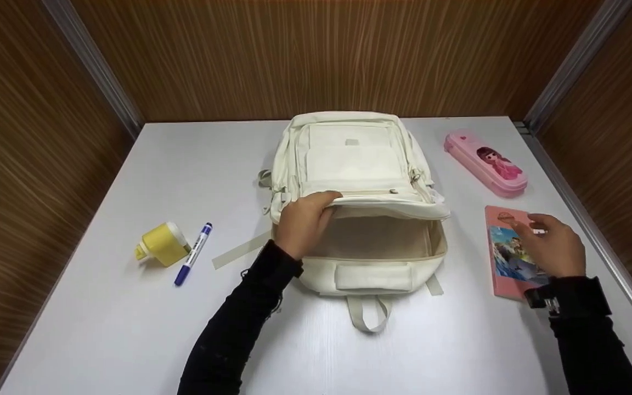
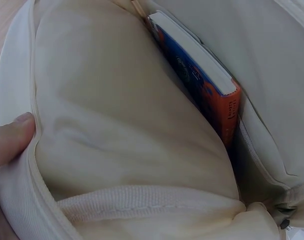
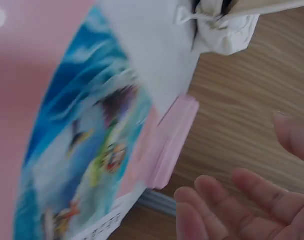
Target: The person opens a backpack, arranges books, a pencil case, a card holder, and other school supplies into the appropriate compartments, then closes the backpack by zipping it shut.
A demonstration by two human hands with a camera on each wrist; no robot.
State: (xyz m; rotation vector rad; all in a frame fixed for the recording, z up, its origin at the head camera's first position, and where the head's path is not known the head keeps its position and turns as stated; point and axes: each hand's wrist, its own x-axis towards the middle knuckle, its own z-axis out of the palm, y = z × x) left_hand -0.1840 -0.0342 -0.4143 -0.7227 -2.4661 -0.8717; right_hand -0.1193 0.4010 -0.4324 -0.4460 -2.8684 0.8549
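A cream backpack (image 1: 357,159) lies on the table with its main opening spread toward me. My left hand (image 1: 306,222) grips the upper edge of that opening; in the left wrist view its thumb (image 2: 14,137) presses on the fabric rim. Inside the bag, a book (image 2: 211,85) with an orange spine and blue cover stands against the lining. Over the pink book (image 1: 505,288) on the right is my right hand (image 1: 557,247), its fingers loosely bent with nothing between them. A colourful sea picture covers part of that book's front.
Behind the pink book lies a pink pencil case (image 1: 478,159) with a doll picture. To the left are a yellow bottle (image 1: 165,247) with a white base and a blue-and-white marker (image 1: 194,255). Wood-grain panels (image 1: 327,60) enclose the white table (image 1: 118,329) at the back and sides.
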